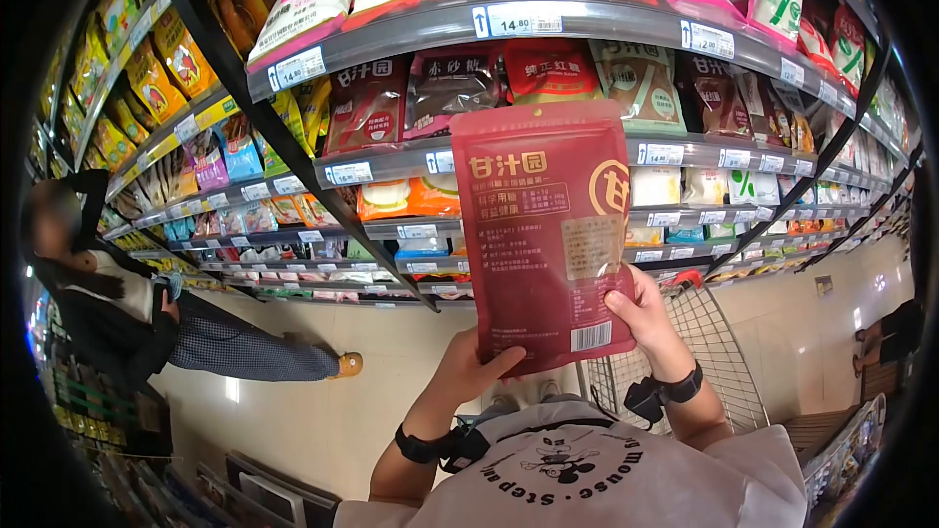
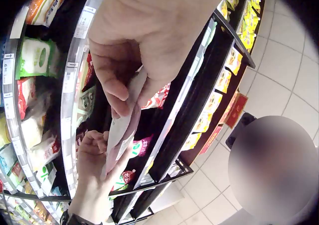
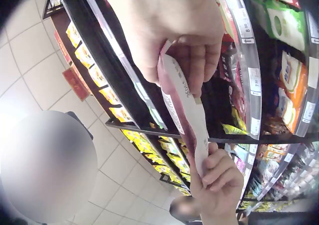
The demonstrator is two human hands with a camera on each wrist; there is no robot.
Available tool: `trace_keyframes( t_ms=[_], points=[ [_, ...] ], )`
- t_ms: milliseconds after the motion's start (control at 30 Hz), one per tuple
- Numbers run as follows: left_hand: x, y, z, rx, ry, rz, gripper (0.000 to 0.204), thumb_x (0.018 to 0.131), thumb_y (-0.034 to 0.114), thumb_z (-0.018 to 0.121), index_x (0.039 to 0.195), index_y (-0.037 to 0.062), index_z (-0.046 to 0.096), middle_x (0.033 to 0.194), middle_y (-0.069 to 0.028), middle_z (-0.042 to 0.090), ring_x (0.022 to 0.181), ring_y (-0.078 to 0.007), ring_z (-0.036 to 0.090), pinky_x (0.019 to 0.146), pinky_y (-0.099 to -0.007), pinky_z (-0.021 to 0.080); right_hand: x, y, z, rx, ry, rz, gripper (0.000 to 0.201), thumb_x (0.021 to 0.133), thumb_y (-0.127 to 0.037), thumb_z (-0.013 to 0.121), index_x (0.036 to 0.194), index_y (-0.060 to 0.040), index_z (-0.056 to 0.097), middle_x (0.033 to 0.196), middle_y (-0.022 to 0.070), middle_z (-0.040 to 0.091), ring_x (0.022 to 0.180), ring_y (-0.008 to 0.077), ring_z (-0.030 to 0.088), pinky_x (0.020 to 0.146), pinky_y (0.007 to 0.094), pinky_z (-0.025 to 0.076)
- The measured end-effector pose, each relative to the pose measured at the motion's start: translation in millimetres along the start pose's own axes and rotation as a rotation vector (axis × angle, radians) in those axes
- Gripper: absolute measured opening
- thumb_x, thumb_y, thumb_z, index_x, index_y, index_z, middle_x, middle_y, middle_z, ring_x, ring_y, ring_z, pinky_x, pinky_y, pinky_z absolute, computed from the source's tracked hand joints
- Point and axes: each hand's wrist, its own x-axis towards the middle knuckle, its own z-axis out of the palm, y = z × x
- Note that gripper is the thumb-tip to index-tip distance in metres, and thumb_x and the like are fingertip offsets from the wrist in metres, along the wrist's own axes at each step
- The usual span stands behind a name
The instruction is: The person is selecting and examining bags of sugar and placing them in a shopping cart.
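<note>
A dark red pouch (image 1: 533, 254) with printed text, a pale label panel and a barcode is held upright in front of the shelves. My left hand (image 1: 469, 367) pinches its lower left corner, thumb on the printed face. On the lower right edge, my right hand (image 1: 646, 313) grips it with the thumb beside the barcode. The left wrist view shows the pouch (image 2: 122, 135) edge-on between my left hand (image 2: 144, 46) and the other hand. Edge-on too in the right wrist view, the pouch (image 3: 184, 110) sits between thumb and curled fingers of my right hand (image 3: 172, 36).
Shelves (image 1: 391, 34) of bagged sugar with price tags span the front. A wire shopping cart (image 1: 719, 342) stands at the right by my body. Another person (image 1: 127, 284) stands at the left on the tiled floor (image 1: 293, 411).
</note>
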Motion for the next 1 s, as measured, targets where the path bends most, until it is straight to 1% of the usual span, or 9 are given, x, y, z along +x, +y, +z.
trace_keyframes(
  t_ms=[433, 500, 533, 600, 633, 767, 867, 900, 1000],
  points=[
    [8, -31, -21, 0.142, -0.008, -0.043, 0.036, 0.074, 0.018, 0.054, 0.102, -0.0019, 0.042, 0.085, -0.0067, 0.054, 0.067, -0.0099, 0.052, 0.055, -0.0218, 0.044, 3, 29, 1, -0.008, 0.127, 0.055, 0.032, 0.071, -0.007, 0.053, 0.100, 0.0014, 0.043, 0.088, 0.0037, 0.051, 0.078, 0.0091, 0.047, 0.070, 0.0231, 0.039],
    [17, -61, -36, 0.230, 0.145, -0.012, 0.040, 0.074, 0.021, 0.054, 0.105, -0.0003, 0.040, 0.092, -0.0083, 0.051, 0.073, -0.0106, 0.051, 0.059, -0.0235, 0.043, 7, 26, 3, -0.283, 0.122, 0.025, 0.025, 0.070, -0.004, 0.052, 0.094, 0.0004, 0.048, 0.079, 0.0029, 0.052, 0.074, 0.0075, 0.047, 0.067, 0.0226, 0.039],
    [19, -74, -39, 0.268, 0.200, 0.000, 0.041, 0.074, 0.022, 0.053, 0.107, 0.0005, 0.039, 0.095, -0.0090, 0.050, 0.077, -0.0110, 0.050, 0.061, -0.0244, 0.043, 8, 30, -2, -0.511, 0.123, -0.018, 0.020, 0.066, -0.008, 0.057, 0.084, -0.0006, 0.051, 0.071, 0.0054, 0.055, 0.064, 0.0123, 0.051, 0.061, 0.0250, 0.040],
    [18, -86, -42, 0.345, 0.237, 0.174, 0.048, 0.074, 0.024, 0.053, 0.113, 0.0031, 0.034, 0.102, -0.0098, 0.045, 0.084, -0.0121, 0.047, 0.066, -0.0255, 0.041, 14, 41, 4, -1.071, 0.127, -0.440, 0.018, 0.060, -0.011, 0.060, 0.073, -0.0015, 0.052, 0.060, 0.0094, 0.054, 0.052, 0.0230, 0.052, 0.051, 0.0311, 0.040],
    [18, -87, -45, 0.388, 0.243, 0.252, 0.051, 0.074, 0.026, 0.053, 0.115, 0.0045, 0.031, 0.106, -0.0102, 0.043, 0.088, -0.0126, 0.046, 0.069, -0.0261, 0.040, 16, 37, 10, -1.137, 0.031, -0.406, 0.018, 0.059, -0.013, 0.060, 0.070, -0.0015, 0.051, 0.060, 0.0109, 0.053, 0.053, 0.0268, 0.051, 0.050, 0.0336, 0.039],
    [13, -66, -16, -0.198, -0.005, 0.011, 0.061, 0.074, 0.033, 0.051, 0.120, 0.0069, 0.021, 0.111, -0.0079, 0.039, 0.095, -0.0132, 0.043, 0.074, -0.0262, 0.038, 13, 47, 43, -1.439, -0.251, -0.464, 0.014, 0.056, -0.013, 0.057, 0.062, -0.0038, 0.048, 0.056, 0.0103, 0.047, 0.052, 0.0280, 0.046, 0.047, 0.0352, 0.036],
    [16, -80, -5, -0.485, 0.235, -0.148, 0.055, 0.073, 0.034, 0.052, 0.115, 0.0065, 0.030, 0.107, -0.0064, 0.042, 0.091, -0.0114, 0.044, 0.072, -0.0250, 0.039, 1, 71, 69, -1.536, -0.345, -0.559, 0.014, 0.055, -0.012, 0.055, 0.063, -0.0048, 0.046, 0.065, 0.0107, 0.046, 0.059, 0.0263, 0.045, 0.050, 0.0359, 0.035],
    [27, -125, -19, -0.632, 0.276, -0.186, 0.049, 0.071, 0.033, 0.055, 0.109, 0.0067, 0.038, 0.099, -0.0043, 0.047, 0.086, -0.0104, 0.047, 0.069, -0.0226, 0.040, -2, 81, 72, -1.507, -0.383, -0.564, 0.014, 0.055, -0.012, 0.055, 0.065, -0.0044, 0.046, 0.067, 0.0110, 0.046, 0.062, 0.0265, 0.045, 0.052, 0.0362, 0.035],
    [34, -135, -29, -0.545, 0.421, -0.085, 0.046, 0.071, 0.030, 0.057, 0.106, 0.0045, 0.041, 0.095, -0.0032, 0.050, 0.083, -0.0116, 0.050, 0.069, -0.0226, 0.041, -9, 94, 85, -1.360, -0.444, -0.550, 0.016, 0.057, -0.011, 0.054, 0.069, -0.0033, 0.047, 0.072, 0.0119, 0.047, 0.067, 0.0274, 0.045, 0.057, 0.0367, 0.035]
  ],
)
